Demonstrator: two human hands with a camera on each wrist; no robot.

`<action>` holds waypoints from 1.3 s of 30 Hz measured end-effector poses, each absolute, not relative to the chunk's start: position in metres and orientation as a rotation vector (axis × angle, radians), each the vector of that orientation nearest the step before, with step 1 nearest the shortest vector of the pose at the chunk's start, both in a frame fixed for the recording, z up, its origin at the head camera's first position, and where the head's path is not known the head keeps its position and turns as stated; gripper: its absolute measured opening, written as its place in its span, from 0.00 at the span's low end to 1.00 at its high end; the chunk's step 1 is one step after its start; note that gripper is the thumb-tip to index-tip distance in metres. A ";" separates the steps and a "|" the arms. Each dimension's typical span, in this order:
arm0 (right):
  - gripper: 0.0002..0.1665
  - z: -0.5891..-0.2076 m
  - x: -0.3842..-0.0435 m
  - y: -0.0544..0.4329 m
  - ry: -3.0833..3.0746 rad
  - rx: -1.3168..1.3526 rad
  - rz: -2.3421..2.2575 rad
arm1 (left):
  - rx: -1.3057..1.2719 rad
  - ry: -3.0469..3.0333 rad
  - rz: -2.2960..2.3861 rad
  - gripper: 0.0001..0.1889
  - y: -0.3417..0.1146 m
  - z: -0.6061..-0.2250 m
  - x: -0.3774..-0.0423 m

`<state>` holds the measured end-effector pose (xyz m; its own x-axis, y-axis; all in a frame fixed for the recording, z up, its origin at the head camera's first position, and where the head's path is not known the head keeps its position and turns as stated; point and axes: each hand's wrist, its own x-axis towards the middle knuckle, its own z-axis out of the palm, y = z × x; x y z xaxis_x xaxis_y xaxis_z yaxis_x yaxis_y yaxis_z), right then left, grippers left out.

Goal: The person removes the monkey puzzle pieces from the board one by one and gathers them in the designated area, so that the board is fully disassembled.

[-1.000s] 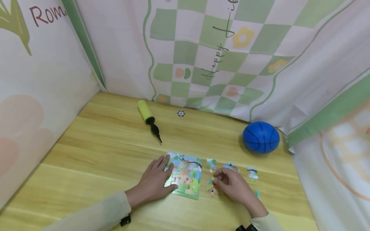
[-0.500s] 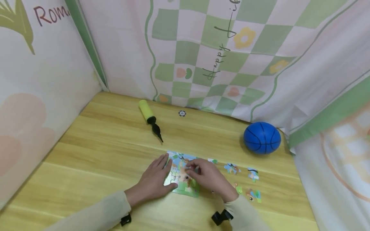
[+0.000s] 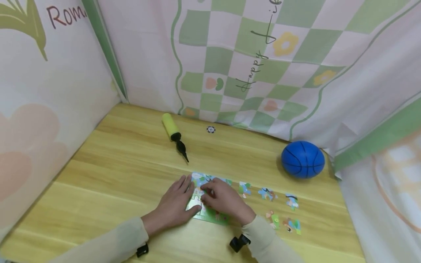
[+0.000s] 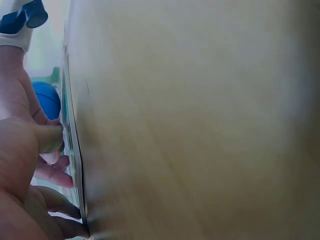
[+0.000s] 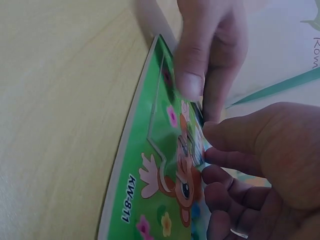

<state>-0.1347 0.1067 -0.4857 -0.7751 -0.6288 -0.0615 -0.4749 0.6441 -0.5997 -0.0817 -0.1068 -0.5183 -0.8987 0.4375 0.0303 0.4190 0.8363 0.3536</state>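
Note:
A picture puzzle board (image 3: 210, 218) with a green lower border and a cartoon animal lies on the table. My left hand (image 3: 174, 204) rests with spread fingers along its left edge. Over the board's middle, my right hand (image 3: 227, 199) pinches a small puzzle piece (image 5: 198, 150) between thumb and fingers, low against the picture; much of that piece is covered. In the right wrist view the lettering on the green border is visible. The left wrist view mostly shows bare table, with the left thumb (image 4: 50, 138) near the board's edge.
Several loose puzzle pieces, among them a blue-and-green piece (image 3: 245, 188) and a piece with an eye (image 3: 292, 225), lie right of the board. A blue ball (image 3: 303, 159), a yellow-and-black hand pump (image 3: 171, 127) and a small round marker (image 3: 211, 129) are farther back. Curtains enclose the table.
My right hand has moved left from the loose pieces onto the board and come lower over its middle. The left hand has stayed at the board's left edge. The view has shifted slightly.

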 end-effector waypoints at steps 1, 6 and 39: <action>0.18 -0.486 -0.134 0.107 2.603 -0.889 -0.839 | 0.687 2.962 0.556 0.43 -0.106 -0.518 -0.082; 0.16 -0.486 -0.133 0.108 2.599 -0.866 -0.847 | 0.697 2.964 0.553 0.42 -0.105 -0.515 -0.080; 0.12 -0.456 -0.103 0.214 2.532 -0.434 -1.326 | 0.688 2.956 0.487 0.45 -0.105 -0.516 -0.082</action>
